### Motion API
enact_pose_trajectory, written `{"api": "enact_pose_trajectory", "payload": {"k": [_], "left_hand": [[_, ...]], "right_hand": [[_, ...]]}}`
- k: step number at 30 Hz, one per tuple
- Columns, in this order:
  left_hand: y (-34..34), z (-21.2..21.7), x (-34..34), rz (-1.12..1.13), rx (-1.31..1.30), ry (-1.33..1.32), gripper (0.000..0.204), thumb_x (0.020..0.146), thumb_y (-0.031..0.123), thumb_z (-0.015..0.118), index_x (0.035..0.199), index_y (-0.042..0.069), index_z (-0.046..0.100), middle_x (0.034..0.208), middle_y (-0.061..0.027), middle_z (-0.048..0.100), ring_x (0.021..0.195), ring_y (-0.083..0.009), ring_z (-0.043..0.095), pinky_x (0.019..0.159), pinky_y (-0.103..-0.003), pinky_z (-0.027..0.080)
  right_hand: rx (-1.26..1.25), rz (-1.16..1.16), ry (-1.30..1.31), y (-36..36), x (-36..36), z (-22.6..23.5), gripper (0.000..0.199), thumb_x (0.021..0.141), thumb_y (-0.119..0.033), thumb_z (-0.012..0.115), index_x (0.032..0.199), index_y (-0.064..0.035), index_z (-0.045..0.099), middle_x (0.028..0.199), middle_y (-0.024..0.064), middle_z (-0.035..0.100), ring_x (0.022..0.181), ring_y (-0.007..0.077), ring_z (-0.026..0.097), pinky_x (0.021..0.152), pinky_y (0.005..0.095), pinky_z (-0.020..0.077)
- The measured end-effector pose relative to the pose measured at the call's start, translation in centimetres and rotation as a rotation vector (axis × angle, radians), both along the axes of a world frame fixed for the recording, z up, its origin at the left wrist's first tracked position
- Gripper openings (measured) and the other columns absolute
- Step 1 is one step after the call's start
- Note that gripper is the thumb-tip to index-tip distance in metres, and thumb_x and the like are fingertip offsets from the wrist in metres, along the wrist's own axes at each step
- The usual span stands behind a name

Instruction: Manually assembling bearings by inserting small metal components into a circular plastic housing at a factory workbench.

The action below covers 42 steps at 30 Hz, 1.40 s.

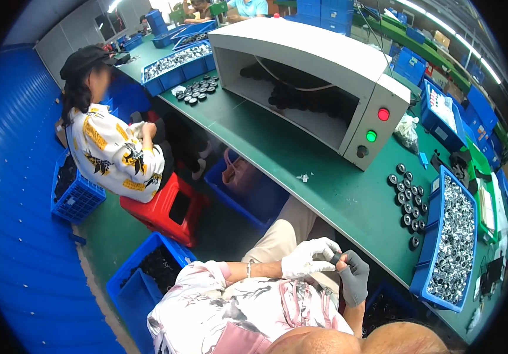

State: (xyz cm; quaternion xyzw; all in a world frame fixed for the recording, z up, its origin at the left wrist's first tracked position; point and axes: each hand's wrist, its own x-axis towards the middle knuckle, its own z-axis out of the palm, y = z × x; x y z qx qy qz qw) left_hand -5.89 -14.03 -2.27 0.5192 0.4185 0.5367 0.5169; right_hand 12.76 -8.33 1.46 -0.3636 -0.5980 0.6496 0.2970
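My left hand (308, 258) wears a white glove and my right hand (354, 277) a dark grey one. They meet in front of my lap, just below the near edge of the green workbench (301, 159). Both pinch one small black round part (336, 258) between their fingertips. On the bench to the right, several black and silver round parts (409, 200) lie in loose rows. Beside them stands a blue bin (432, 236) full of small silvery parts.
A grey-white box machine (324, 65) with a red and a green button stands on the bench. A co-worker in a patterned shirt (112, 153) sits on a red stool (168, 206) at left. Blue crates (139, 283) of black parts stand on the floor.
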Motion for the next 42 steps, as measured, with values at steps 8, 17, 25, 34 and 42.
{"api": "enact_pose_trajectory", "payload": {"k": [8,17,25,34,42], "left_hand": [[0.2,-0.8,-0.2,0.064,0.038,0.010,0.017,0.086,0.007,0.076,0.086,0.003,0.059,0.124,-0.0104,0.059,0.103,-0.0173,0.061,0.087,-0.031,0.051],[-0.2,-1.9,0.0,0.099,0.019,0.112,0.020,0.084,0.006,0.077,0.090,0.004,0.059,0.121,-0.0118,0.061,0.099,-0.0158,0.062,0.083,-0.031,0.052],[-0.3,-1.1,-0.6,0.058,0.000,-0.036,0.014,0.088,0.005,0.074,0.097,0.002,0.064,0.123,-0.0079,0.057,0.097,-0.0104,0.059,0.082,-0.027,0.050],[1.3,-1.6,-0.1,0.021,-0.059,-0.098,0.011,0.090,0.005,0.070,0.099,-0.001,0.067,0.128,-0.0104,0.059,0.103,-0.0137,0.060,0.085,-0.028,0.050],[1.1,-1.4,0.2,0.070,0.025,-0.006,0.015,0.087,0.007,0.072,0.099,-0.001,0.068,0.122,-0.0079,0.064,0.090,-0.0100,0.062,0.076,-0.027,0.051]], "right_hand": [[0.132,-0.056,-0.005,1.4,0.3,-1.0,0.024,0.092,-0.019,0.067,0.077,-0.0029,0.058,0.074,-0.0023,0.057,0.066,0.0042,0.049,0.060,0.0207,0.0374],[-0.028,0.278,0.679,2.3,-2.1,4.9,0.046,0.091,-0.036,0.074,0.107,0.0067,0.065,0.066,0.0022,0.055,0.057,0.0098,0.048,0.056,0.0271,0.0388],[-0.135,1.074,1.246,4.1,-6.4,17.6,0.046,0.105,-0.034,0.053,0.121,0.0088,0.059,0.056,0.0082,0.051,0.042,0.0169,0.043,0.043,0.0351,0.0395],[0.150,1.034,1.164,4.5,-2.9,24.4,0.022,0.099,-0.018,0.060,0.099,0.0011,0.070,0.058,0.0058,0.053,0.042,0.0177,0.049,0.040,0.0328,0.0365],[0.537,1.419,1.161,2.0,-0.6,21.5,0.039,0.106,-0.029,0.048,0.114,0.0052,0.066,0.072,0.0042,0.055,0.059,0.0202,0.056,0.049,0.0317,0.0408]]}}
